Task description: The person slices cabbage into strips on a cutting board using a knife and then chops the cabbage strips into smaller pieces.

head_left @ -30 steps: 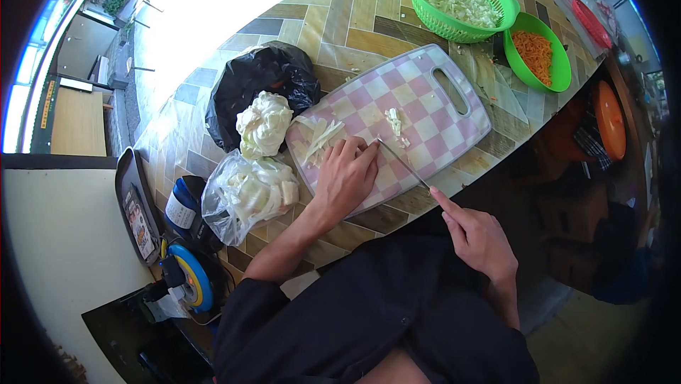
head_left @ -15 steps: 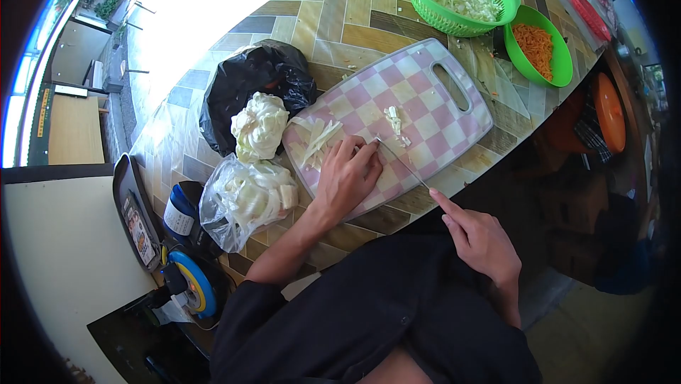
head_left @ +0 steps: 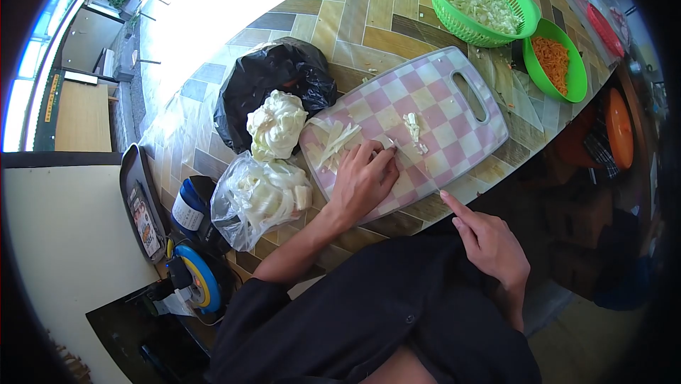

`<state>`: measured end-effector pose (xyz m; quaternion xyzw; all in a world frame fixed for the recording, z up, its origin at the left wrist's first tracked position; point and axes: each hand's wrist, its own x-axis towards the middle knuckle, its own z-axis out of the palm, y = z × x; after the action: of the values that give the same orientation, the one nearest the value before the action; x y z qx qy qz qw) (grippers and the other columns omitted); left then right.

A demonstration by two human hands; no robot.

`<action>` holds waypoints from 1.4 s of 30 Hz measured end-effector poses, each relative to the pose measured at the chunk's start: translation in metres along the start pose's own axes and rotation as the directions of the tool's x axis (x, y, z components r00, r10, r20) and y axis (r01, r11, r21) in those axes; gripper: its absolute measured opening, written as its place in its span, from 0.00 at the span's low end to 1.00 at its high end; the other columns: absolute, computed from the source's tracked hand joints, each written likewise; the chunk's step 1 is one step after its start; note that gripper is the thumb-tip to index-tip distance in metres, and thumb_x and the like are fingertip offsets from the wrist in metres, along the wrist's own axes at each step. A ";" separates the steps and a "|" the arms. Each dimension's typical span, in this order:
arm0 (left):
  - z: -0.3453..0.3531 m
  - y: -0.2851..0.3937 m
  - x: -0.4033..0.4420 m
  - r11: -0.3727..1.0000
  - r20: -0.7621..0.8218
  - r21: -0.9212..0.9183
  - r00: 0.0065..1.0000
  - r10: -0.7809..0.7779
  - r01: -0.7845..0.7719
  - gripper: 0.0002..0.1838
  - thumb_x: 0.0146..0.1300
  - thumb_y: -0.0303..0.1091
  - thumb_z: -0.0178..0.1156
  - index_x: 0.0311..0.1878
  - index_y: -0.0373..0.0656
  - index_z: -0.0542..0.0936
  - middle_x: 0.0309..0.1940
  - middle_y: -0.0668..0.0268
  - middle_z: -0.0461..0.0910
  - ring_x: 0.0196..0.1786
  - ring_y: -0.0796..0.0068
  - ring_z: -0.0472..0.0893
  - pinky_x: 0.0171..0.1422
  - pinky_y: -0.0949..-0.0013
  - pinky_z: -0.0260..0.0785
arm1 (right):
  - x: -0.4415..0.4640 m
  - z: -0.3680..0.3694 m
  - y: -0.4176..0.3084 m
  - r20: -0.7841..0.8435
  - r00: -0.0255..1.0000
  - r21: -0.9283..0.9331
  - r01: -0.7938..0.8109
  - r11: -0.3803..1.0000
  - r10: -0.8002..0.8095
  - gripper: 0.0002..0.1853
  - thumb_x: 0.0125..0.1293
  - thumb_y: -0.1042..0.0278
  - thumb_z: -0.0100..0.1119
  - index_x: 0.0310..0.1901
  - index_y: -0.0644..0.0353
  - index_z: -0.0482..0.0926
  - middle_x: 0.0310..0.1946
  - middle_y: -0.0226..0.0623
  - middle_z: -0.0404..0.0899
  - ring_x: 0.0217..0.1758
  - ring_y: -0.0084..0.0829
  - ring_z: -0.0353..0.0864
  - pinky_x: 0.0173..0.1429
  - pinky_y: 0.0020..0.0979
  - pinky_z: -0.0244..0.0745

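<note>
My left hand (head_left: 364, 179) rests on the pink and white checkered cutting board (head_left: 447, 111), its fingers curled down over a small pale piece of vegetable, mostly hidden beneath them. A knife (head_left: 418, 162) is in my right hand (head_left: 493, 245), the index finger stretched along it. Its thin blade reaches across the board's near edge, with the tip close to my left fingertips. Pale strips of what looks like cabbage (head_left: 339, 144) lie left of my left hand. Beyond the blade sits a small heap of chopped bits (head_left: 413, 128).
A green colander (head_left: 521, 35) of chopped pale vegetable and a green bowl (head_left: 579, 84) of shredded orange vegetable stand at the far right. Left of the board are a black plastic bag (head_left: 237, 93), a whitish cabbage-like head (head_left: 277, 125) and a clear bag (head_left: 248, 203) of pale vegetables.
The whole view has shifted, so the board and bowls appear slightly further right and lower. Both hands stay in nearly the same place relative to the board; the blade shows more thinly.
</note>
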<state>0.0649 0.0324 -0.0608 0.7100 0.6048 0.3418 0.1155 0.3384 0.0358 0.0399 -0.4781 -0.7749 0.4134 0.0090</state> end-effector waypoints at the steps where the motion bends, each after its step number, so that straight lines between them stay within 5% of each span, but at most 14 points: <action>1: 0.000 -0.001 0.001 1.000 -0.002 -0.009 1.000 -0.002 0.002 0.13 0.61 0.27 0.72 0.49 0.40 0.88 0.44 0.59 0.83 0.45 0.54 0.85 0.52 0.54 0.78 | 0.001 0.000 0.001 -0.005 1.000 0.004 0.007 1.000 -0.007 0.30 0.82 0.65 0.54 0.82 0.31 0.69 0.30 0.52 0.81 0.35 0.57 0.84 0.44 0.54 0.78; 32: -0.003 -0.001 0.002 0.999 0.013 -0.039 0.999 -0.033 0.034 0.13 0.59 0.26 0.74 0.48 0.40 0.88 0.43 0.61 0.82 0.43 0.57 0.84 0.48 0.57 0.75 | 0.038 -0.012 -0.004 0.047 0.997 0.027 0.055 0.998 -0.056 0.31 0.81 0.67 0.54 0.82 0.30 0.68 0.35 0.53 0.85 0.39 0.58 0.87 0.46 0.54 0.80; 42: -0.003 -0.001 0.002 0.999 0.010 -0.045 1.000 -0.030 0.030 0.13 0.59 0.26 0.73 0.48 0.40 0.88 0.42 0.61 0.82 0.43 0.57 0.84 0.49 0.56 0.76 | 0.035 -0.007 -0.003 0.030 0.998 0.033 0.053 0.998 -0.054 0.31 0.81 0.66 0.54 0.82 0.30 0.68 0.30 0.53 0.81 0.35 0.58 0.85 0.44 0.54 0.79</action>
<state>0.0621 0.0339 -0.0587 0.6996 0.6069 0.3504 0.1394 0.3199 0.0665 0.0334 -0.4505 -0.7807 0.4327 0.0159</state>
